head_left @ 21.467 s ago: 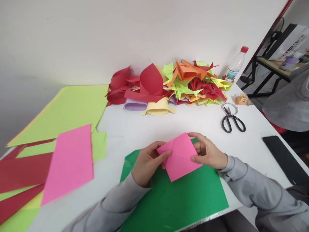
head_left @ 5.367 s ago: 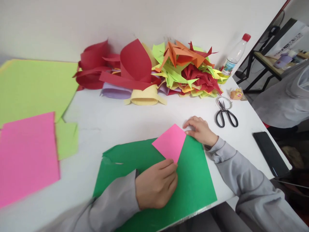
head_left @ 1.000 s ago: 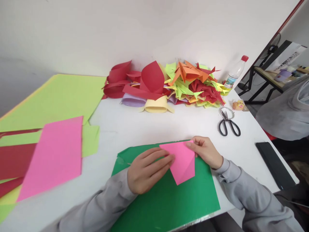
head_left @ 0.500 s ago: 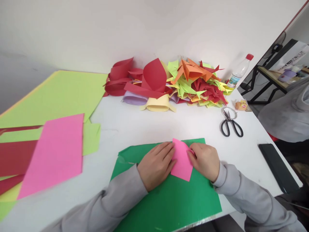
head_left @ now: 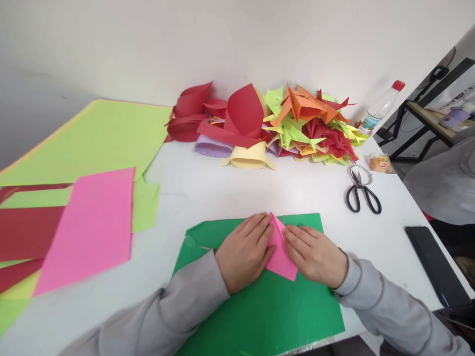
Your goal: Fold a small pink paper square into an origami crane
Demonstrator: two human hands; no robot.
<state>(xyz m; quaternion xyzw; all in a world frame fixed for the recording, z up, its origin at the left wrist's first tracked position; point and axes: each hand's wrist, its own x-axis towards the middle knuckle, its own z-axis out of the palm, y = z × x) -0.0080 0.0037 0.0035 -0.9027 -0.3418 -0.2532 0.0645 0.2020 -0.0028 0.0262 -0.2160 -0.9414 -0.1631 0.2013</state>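
A small pink paper (head_left: pixel 281 257) lies on the green board (head_left: pixel 267 316), its upper right corner folded over to a point at the top. My left hand (head_left: pixel 245 252) rests flat on its left side, fingers together and stretched out. On the right edge, over the folded flap, lies my right hand (head_left: pixel 315 252), with its fingers pressing down on the paper; its thumb is hidden.
Large pink (head_left: pixel 91 227), lime (head_left: pixel 111 138) and red (head_left: pixel 29 232) sheets lie at the left. Folded paper shapes (head_left: pixel 300 123) are heaped along the wall. At the right are scissors (head_left: pixel 360 193), a bottle (head_left: pixel 380 109), a small packet (head_left: pixel 380 163) and a black flat object (head_left: pixel 436 264).
My right hand has gone from pinching the paper's raised right corner to lying flatter on it, and the corner is now folded inward. The view has shifted slightly.
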